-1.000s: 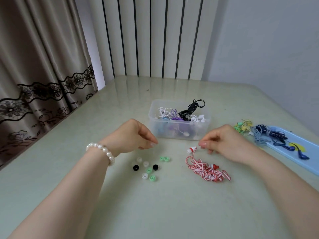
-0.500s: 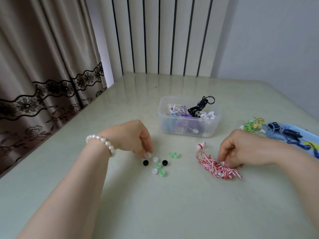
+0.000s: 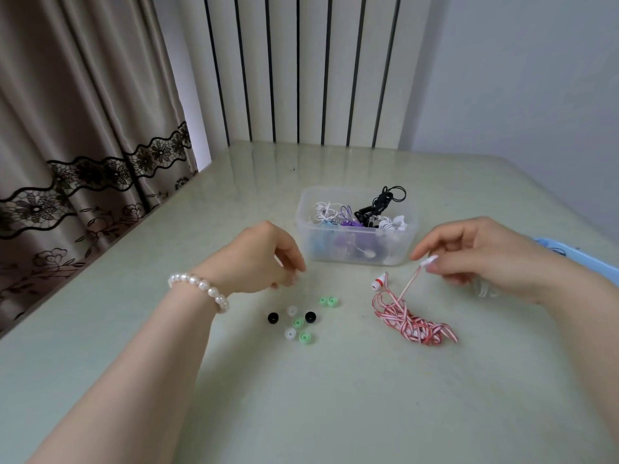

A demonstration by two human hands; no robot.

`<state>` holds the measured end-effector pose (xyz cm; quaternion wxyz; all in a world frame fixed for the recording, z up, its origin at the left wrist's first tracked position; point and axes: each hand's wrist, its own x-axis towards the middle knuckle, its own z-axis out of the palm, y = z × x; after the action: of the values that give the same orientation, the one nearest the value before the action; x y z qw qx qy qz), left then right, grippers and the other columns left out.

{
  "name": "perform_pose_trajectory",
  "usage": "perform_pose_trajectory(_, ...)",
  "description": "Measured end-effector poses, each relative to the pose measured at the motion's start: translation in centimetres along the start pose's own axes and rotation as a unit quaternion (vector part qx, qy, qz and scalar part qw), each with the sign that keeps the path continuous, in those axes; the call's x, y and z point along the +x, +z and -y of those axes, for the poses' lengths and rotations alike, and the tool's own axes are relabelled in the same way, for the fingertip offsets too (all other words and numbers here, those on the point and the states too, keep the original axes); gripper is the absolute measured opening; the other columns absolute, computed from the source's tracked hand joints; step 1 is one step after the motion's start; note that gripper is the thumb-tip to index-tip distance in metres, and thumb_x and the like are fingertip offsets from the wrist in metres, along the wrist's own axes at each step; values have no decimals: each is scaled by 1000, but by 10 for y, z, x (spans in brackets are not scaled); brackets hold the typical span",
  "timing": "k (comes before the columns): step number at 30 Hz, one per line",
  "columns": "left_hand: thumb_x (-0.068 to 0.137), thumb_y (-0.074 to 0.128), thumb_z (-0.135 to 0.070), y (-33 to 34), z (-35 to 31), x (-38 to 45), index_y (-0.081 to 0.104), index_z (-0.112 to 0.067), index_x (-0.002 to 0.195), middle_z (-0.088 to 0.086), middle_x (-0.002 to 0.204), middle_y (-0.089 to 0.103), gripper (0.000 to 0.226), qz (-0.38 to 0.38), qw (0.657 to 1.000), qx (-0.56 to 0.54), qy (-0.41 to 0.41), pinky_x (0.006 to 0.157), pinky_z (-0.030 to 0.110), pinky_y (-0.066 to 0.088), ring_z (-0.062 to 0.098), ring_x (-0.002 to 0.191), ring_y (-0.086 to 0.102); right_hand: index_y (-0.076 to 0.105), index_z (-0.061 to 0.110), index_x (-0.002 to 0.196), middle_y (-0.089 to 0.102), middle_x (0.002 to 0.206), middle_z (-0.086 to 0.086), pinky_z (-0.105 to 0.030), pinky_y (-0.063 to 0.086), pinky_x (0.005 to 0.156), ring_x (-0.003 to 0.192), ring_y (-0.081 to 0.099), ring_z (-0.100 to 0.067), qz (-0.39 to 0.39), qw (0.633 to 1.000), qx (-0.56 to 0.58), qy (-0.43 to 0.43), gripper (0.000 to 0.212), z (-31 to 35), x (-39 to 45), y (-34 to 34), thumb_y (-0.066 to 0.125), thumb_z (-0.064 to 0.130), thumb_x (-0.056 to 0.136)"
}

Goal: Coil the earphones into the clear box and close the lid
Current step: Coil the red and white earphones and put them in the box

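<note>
The clear box (image 3: 398, 244) stands open on the table, holding several coiled earphones in white, purple and black. A tangled red-and-white striped earphone cable (image 3: 412, 321) lies in front of it to the right, one earbud (image 3: 377, 283) resting on the table. My right hand (image 3: 485, 256) pinches the other earbud and lifts it, so a strand of cable rises from the pile. My left hand (image 3: 261, 259) hovers left of the box with curled fingers, pinching a small white ear tip at its fingertips.
Loose ear tips (image 3: 298, 321) in black, white and green lie scattered below my left hand. A blue lid (image 3: 552, 246) shows at the right edge, behind my right hand. A white cable (image 3: 482, 289) peeks from under that hand. A curtain hangs at left.
My right hand has picked an earbud out of the striped pile and raised it. My left hand dipped to the ear tips, took a white one and lifted off the table.
</note>
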<state>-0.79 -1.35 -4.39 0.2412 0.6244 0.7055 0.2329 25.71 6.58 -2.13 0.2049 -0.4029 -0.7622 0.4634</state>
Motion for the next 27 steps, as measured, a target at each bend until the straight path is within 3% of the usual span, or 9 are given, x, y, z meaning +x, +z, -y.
perform_pose_trajectory(2, 72, 75, -5, 5, -9, -1, 69, -21, 68, -12, 50, 63, 18, -27, 996, -85, 13, 58, 19, 48, 3, 48, 59, 72, 10, 70, 44, 44, -3, -22, 31, 44, 42, 37, -15, 14, 995, 103, 6, 12, 4, -2, 0, 77, 5, 61)
perform_pose_trajectory(4, 72, 73, 0, 15, -20, -4, 69, -16, 66, -7, 52, 65, 17, -30, 976, -213, 36, 61, 19, 52, 4, 51, 61, 73, 11, 71, 47, 45, -3, -21, 36, 43, 40, 42, -13, 47, 979, 200, -7, 39, 6, -2, 2, 90, 20, 37)
perform_pose_trajectory(7, 76, 61, 9, 34, -36, -9, 72, -11, 63, 1, 58, 67, 26, 9, 904, -424, 52, 58, 17, 53, 9, 56, 64, 74, 11, 73, 62, 55, -6, -21, 48, 46, 47, 58, -14, 74, 948, 308, -27, 56, 6, -1, 10, 94, 31, 24)
perform_pose_trajectory(10, 81, 53, 8, 46, -44, -10, 72, -5, 67, 7, 60, 66, 26, 56, 821, -568, 11, 53, 17, 52, 11, 54, 63, 75, 7, 83, 70, 72, -14, -23, 55, 56, 65, 69, -20, 114, 924, 363, -29, 56, 10, -2, 19, 92, 28, 35)
perform_pose_trajectory(13, 77, 54, 4, 49, -45, -8, 72, -5, 68, 7, 61, 66, 21, 71, 768, -636, -23, 52, 17, 52, 10, 55, 63, 73, 4, 90, 71, 85, -20, -24, 56, 63, 79, 71, -27, 127, 925, 359, -3, 38, 15, -4, 21, 74, 12, 53)
perform_pose_trajectory(16, 67, 58, 1, 48, -46, -8, 71, -4, 66, 8, 62, 68, 15, 68, 730, -679, -44, 53, 18, 54, 10, 55, 65, 71, -1, 90, 70, 85, -23, -25, 57, 60, 79, 71, -29, 103, 939, 327, 17, 33, 18, -6, 22, 64, 4, 57)
perform_pose_trajectory(21, 68, 60, -2, 53, -45, -7, 64, -2, 76, 4, 63, 68, 9, 57, 757, -650, -42, 51, 16, 52, 7, 54, 63, 67, 2, 82, 65, 59, -7, -18, 49, 46, 50, 61, -14, 5, 977, 212, -15, 23, 21, -6, 37, 63, 15, 63)
perform_pose_trajectory(23, 72, 60, 0, 55, -46, -7, 64, -1, 77, 4, 64, 68, 7, 46, 769, -636, -42, 51, 16, 52, 7, 54, 63, 70, 10, 74, 61, 56, 2, -15, 43, 47, 49, 52, -6, -59, 986, 147, -55, 20, 21, -4, 41, 65, 24, 60)
perform_pose_trajectory(27, 74, 61, 5, 58, -47, -8, 65, -1, 73, 7, 62, 69, 7, 1, 783, -621, -42, 52, 18, 53, 10, 53, 65, 73, 21, 61, 65, 65, -3, -14, 45, 58, 59, 52, -7, -122, 981, 125, -81, 14, 20, 0, 46, 68, 32, 54)
